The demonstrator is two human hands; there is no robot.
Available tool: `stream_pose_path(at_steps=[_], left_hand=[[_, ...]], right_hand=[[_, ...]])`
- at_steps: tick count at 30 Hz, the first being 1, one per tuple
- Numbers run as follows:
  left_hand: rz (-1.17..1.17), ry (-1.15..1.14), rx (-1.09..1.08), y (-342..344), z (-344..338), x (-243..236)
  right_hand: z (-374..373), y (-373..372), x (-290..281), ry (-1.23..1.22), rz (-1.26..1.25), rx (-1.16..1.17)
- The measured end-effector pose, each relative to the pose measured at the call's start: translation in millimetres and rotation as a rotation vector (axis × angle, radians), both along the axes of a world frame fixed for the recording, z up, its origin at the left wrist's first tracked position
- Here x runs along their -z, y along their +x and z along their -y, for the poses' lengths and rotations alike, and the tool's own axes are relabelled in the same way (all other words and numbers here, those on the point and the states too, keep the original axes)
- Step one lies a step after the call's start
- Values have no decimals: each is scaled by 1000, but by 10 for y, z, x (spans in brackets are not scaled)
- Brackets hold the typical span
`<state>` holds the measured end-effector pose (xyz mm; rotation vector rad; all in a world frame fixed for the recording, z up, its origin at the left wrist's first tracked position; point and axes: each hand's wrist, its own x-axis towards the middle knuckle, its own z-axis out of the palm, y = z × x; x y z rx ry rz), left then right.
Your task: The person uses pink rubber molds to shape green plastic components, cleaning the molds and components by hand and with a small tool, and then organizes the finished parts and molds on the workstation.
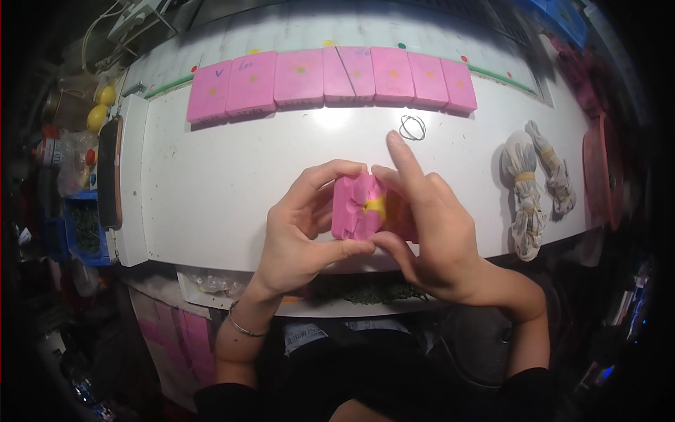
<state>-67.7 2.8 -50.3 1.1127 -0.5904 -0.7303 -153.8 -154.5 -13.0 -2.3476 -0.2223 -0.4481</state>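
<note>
Both of my hands hold one small pink rubber mould [350, 218] over the white table, above its near half. Its surface is uneven and notched, and a bright yellow piece [376, 206] shows at its middle. My left hand [299, 221] grips the left side, thumb below and fingers above. My right hand [436, 235] closes on the right side with the thumb near the bottom; its index finger points up and away. The right part of the mould is partly hidden by that hand. Just beyond the index fingertip lies a thin dark wire loop [413, 128].
A row of several pink blocks [299, 77] stands along the far side, with a thin dark rod [345, 70] across one. To the right lie tied cloth bundles [526, 193] and a reddish basin [602, 172]. A phone-like dark slab [110, 172] and blue bin [86, 225] are left.
</note>
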Motion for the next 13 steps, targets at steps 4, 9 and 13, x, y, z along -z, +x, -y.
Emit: stream_pose_path(at_steps=[4, 9, 13], left_hand=[[52, 35, 12, -47, 19, -1], [638, 249, -287, -237, 192, 57], [716, 321, -387, -339, 240, 120]], right_hand=[[-55, 13, -13, -60, 42, 17], [-222, 27, 12, -265, -3, 162], [-268, 22, 40, -399, 63, 161]])
